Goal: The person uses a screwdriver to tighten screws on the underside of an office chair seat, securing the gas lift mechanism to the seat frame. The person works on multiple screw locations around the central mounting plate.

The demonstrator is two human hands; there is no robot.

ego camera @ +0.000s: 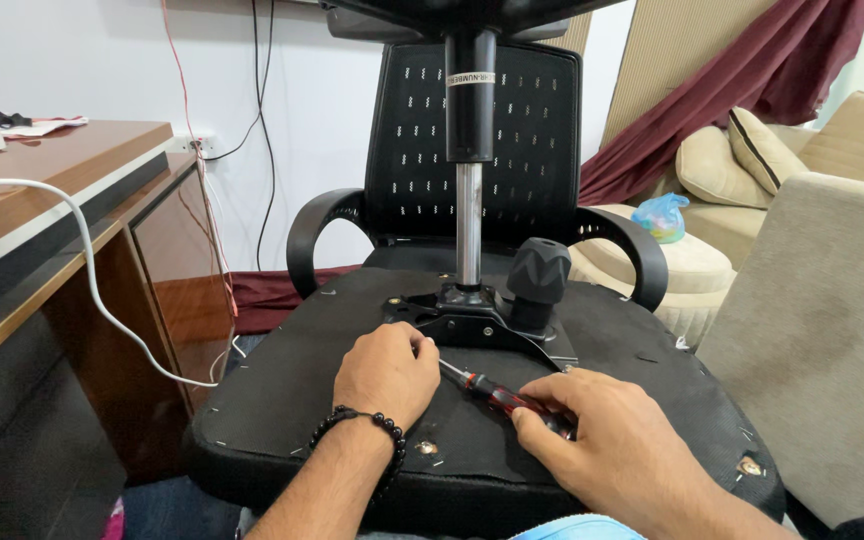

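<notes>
Low in the frame, your right hand [620, 440] is closed around the red and black handle of a screwdriver [497, 394], which lies slanted up toward the left across the black underside of an upturned chair seat [282, 400]. Just left of it, at lower centre, your left hand [387, 372] is curled shut with its fingertips at the tip of the screwdriver, where the shaft meets the edge of the black metal mechanism plate [472, 322]; whether it pinches a screw there you cannot tell. A black bead bracelet [364, 432] circles that wrist.

Behind your hands, at the centre of the frame, the plate sits bolted flat on the seat. A ribbed black knob [538, 272] stands upright on its right side, and a gas lift cylinder [469, 160] rises straight up from its middle to the top edge.

Further back stands a black mesh office chair [412, 140] with curved armrests. At the left is a wooden bench [62, 190] with a white cable [92, 280] drooping over its edge. At the upper right are beige sofas [832, 150] and a maroon curtain [732, 90].
</notes>
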